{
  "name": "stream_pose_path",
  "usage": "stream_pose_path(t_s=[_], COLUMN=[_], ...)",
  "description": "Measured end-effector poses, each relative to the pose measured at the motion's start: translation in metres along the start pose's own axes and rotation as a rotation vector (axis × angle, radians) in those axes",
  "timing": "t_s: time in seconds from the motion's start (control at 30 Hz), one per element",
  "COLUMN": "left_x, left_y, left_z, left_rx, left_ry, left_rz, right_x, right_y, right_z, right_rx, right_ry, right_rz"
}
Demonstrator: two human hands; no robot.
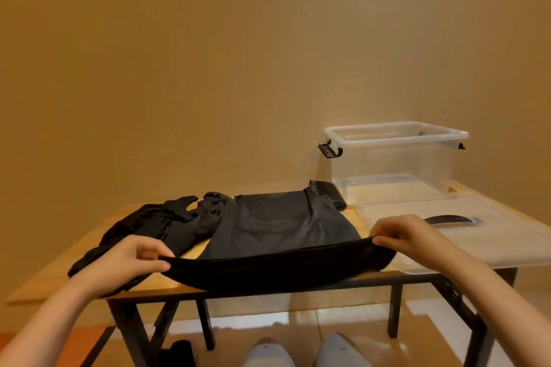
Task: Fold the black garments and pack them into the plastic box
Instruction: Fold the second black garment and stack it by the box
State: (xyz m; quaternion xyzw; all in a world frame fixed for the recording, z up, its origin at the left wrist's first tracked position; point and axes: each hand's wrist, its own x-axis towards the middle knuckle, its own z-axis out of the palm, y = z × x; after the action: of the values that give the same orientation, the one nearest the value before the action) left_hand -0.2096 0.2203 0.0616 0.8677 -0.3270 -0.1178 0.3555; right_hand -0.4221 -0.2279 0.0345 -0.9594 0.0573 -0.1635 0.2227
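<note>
**Fold 1 of the spread garment: near hem lifted, 2-hand pinch**

Hands: the left hand (131, 259) pinches the near-left corner of the hem between thumb and curled fingers. The right hand (408, 235) pinches the near-right corner, knuckles up. Each holds cloth only. The hem hangs between them in a shallow sag, raised just off the near edge of the table (50, 277).

Step in hand (judgement): carry the hem away from the body and lay it over the far part.
- Draw the 2 corners apart enough to take out the sag before folding.
- Move both hands at 1 height so the fold line runs straight across.
- Set it down level with the far edge, then smooth outward.
- Risk: thin cloth may drag and bunch underneath.

Garment (277, 223): dark grey to black, thin and soft. It lies flat at mid-table with faint creases and a bunched part at its far-right corner.

Other task things: crumpled black garments (161, 223) lie just left of it, touching it. The plastic box (396, 140) is clear, open and appears empty. It stands at the far right of the table, and its lid (477, 235) lies flat in front of it.
</note>
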Motion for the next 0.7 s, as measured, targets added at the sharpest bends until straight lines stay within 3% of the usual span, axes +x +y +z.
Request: stream_pose_path(t_s=[0.3, 0.47, 0.7], left_x=[-0.007, -0.006, 0.002], left_y=[0.0, 0.001, 0.0], left_z=[-0.001, 0.002, 0.014], left_rx=[-0.077, -0.112, -0.204], left_ry=[-0.077, -0.243, -0.23], left_rz=[-0.008, -0.054, -0.041], right_x=[-0.011, -0.017, -0.026], right_y=[-0.004, -0.001, 0.001], right_z=[-0.007, -0.006, -0.001], right_rx=[0.176, 0.257, 0.339], right_ry=[-0.014, -0.093, -0.155], right_rz=[-0.001, 0.041, 0.065])
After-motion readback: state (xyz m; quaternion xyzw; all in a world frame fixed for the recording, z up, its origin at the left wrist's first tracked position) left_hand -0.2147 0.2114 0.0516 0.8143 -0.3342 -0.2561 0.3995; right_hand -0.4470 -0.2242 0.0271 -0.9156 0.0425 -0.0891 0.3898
